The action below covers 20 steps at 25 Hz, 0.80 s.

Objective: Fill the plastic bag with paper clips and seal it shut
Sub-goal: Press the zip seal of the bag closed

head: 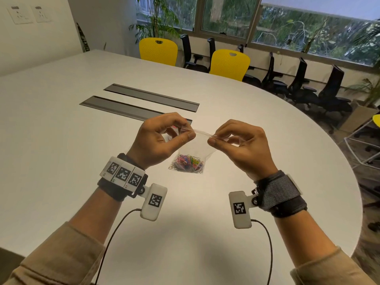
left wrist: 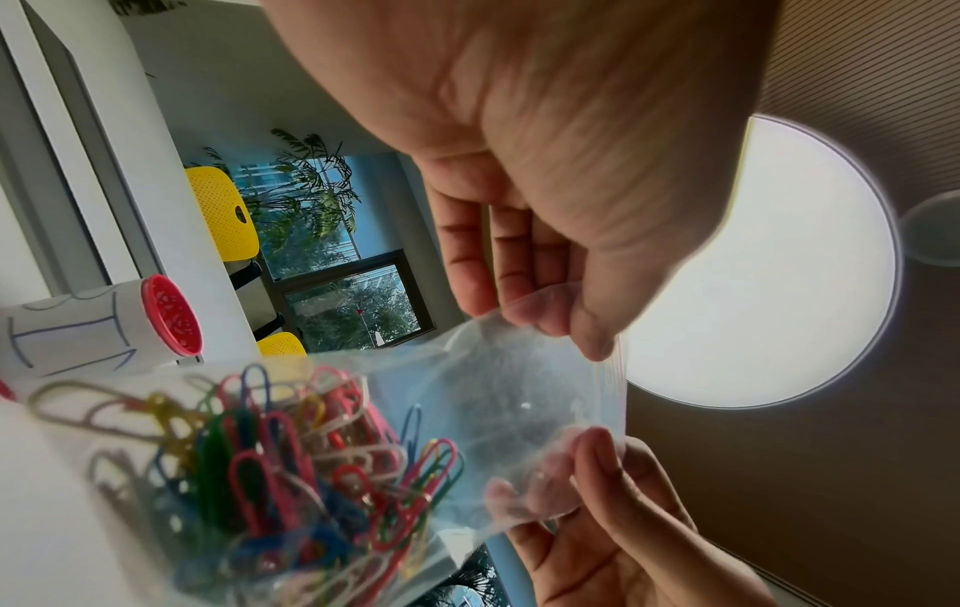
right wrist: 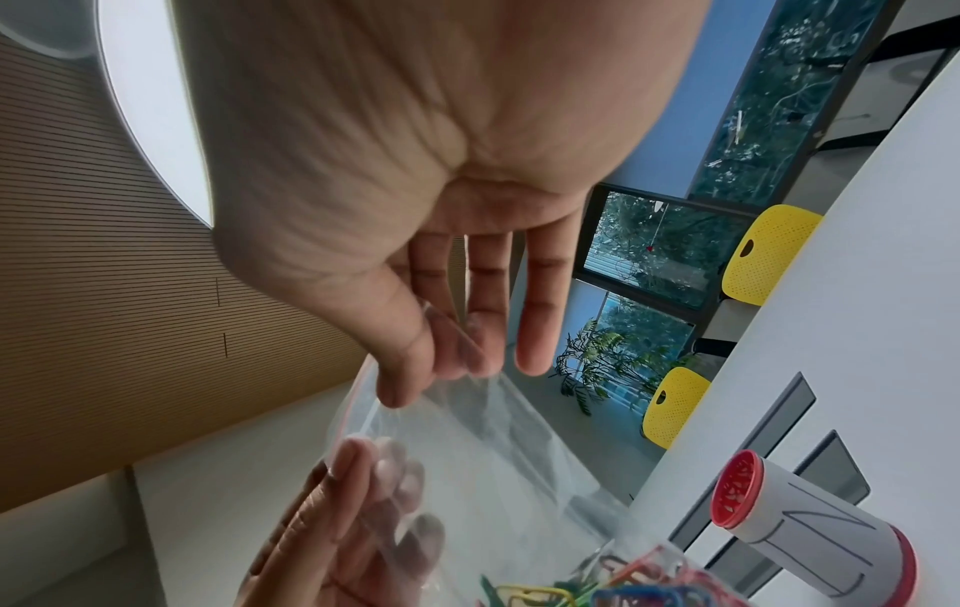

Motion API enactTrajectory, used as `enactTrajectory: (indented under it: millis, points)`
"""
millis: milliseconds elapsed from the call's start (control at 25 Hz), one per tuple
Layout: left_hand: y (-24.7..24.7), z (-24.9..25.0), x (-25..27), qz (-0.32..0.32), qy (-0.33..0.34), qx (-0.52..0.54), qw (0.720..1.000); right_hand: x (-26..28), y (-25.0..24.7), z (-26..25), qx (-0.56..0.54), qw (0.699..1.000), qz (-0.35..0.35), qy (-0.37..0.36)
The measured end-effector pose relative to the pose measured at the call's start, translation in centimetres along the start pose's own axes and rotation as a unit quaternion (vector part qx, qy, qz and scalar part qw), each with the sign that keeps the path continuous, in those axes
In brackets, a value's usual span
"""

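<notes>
Filling is done — your left hand (head: 162, 136) and right hand (head: 239, 140) pinch the bag (head: 193, 149) top at 9 and 3 o'clock above the paper clips (head: 188, 163); sealing remains.

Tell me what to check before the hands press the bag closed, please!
1. Paper clips sit low in the plastic bag, away from the top strip: ok.
2. Left hand pinches one end of the strip: ok.
3. Right hand pinches the other end: ok.
4. Strip stretched straight between the hands: ok.
5. Strip already pressed shut along its length: cannot tell.
6. Red-capped container lies on the table, clear of the bag: ok.
</notes>
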<state>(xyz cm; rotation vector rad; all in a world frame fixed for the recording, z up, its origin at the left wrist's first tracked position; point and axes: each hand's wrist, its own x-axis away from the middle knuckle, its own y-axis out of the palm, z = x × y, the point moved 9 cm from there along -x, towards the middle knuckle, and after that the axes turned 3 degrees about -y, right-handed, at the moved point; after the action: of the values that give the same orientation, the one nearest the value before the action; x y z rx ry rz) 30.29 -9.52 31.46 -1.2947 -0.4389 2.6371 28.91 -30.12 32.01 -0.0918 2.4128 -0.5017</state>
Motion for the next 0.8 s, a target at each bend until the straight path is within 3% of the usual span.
enactTrajectory:
  millis: [200, 640, 800]
  points:
    - [-0.1, -0.2, -0.4, 0.010, -0.006, 0.011, 1.000, -0.2, 0.2, 0.1, 0.019, 1.000, -0.003, 0.017]
    - [0.6, 0.4, -0.6, -0.006, 0.006, 0.009, 1.000, -0.6, 0.8, -1.7, 0.012, 0.998, -0.007, -0.060]
    - [0.6, 0.4, -0.6, -0.006, 0.001, 0.014, 1.000, -0.6, 1.0, -1.5, 0.010, 0.999, -0.013, -0.041]
